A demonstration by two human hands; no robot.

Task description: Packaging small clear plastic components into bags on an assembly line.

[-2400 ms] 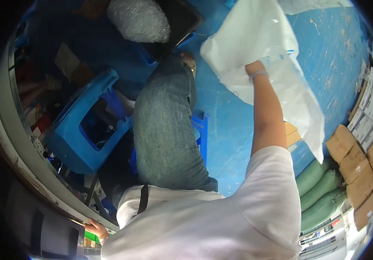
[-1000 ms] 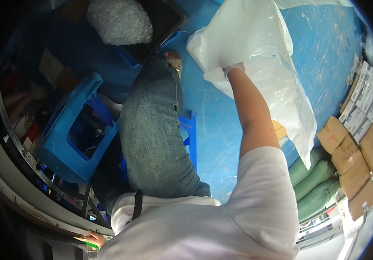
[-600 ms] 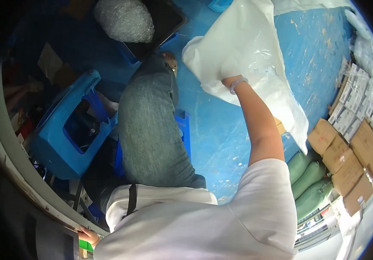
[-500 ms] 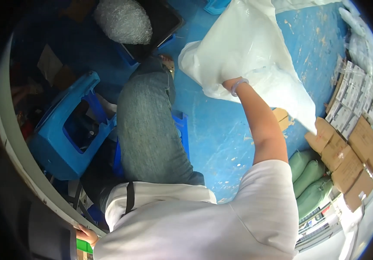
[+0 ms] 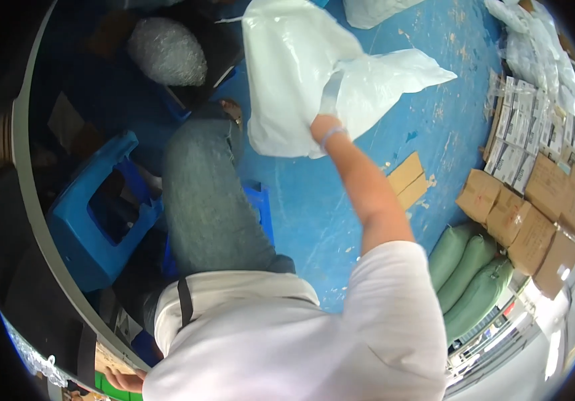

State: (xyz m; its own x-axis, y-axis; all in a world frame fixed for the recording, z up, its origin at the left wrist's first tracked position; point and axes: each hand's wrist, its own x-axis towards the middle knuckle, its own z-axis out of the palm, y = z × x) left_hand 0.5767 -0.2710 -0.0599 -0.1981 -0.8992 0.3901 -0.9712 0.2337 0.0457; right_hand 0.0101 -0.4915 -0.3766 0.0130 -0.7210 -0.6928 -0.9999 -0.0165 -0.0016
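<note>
1. The right hand (image 5: pixel 324 125) is reaching far into the scene and touching the near edge of a white plastic bag (image 5: pixel 284 73); its fingers are hiding in the folds, so I cannot tell whether they are gripping it.
2. The bag is spreading over the blue floor (image 5: pixel 301 224), well ahead of the person, with one loose flap pointing right; a pale bracelet (image 5: pixel 334 138) is circling the right wrist.
3. The left hand (image 5: pixel 125 380) is touching the near end of the worktop (image 5: pixel 34 194) at the left, just beside a green thing (image 5: pixel 117 389); it is showing small, and I cannot tell whether it is closing on anything.
4. A jeans-clad leg (image 5: pixel 201 200) is extending between the bag and a blue plastic stool (image 5: pixel 80 234), which is lying tipped over at the left.
5. A bundle in bubble wrap (image 5: pixel 168 52) is resting on a dark surface (image 5: pixel 226 33) at the far left.
6. A flat cardboard piece (image 5: pixel 408 179) is lying right of the right forearm.
7. Farther right, green sacks (image 5: pixel 471 284) are lying side by side, cardboard boxes (image 5: pixel 528 220) are sitting beyond them, and white packages (image 5: pixel 521 130) are standing farther still.
8. Another white bag (image 5: pixel 375 10) is lying at the far edge.
</note>
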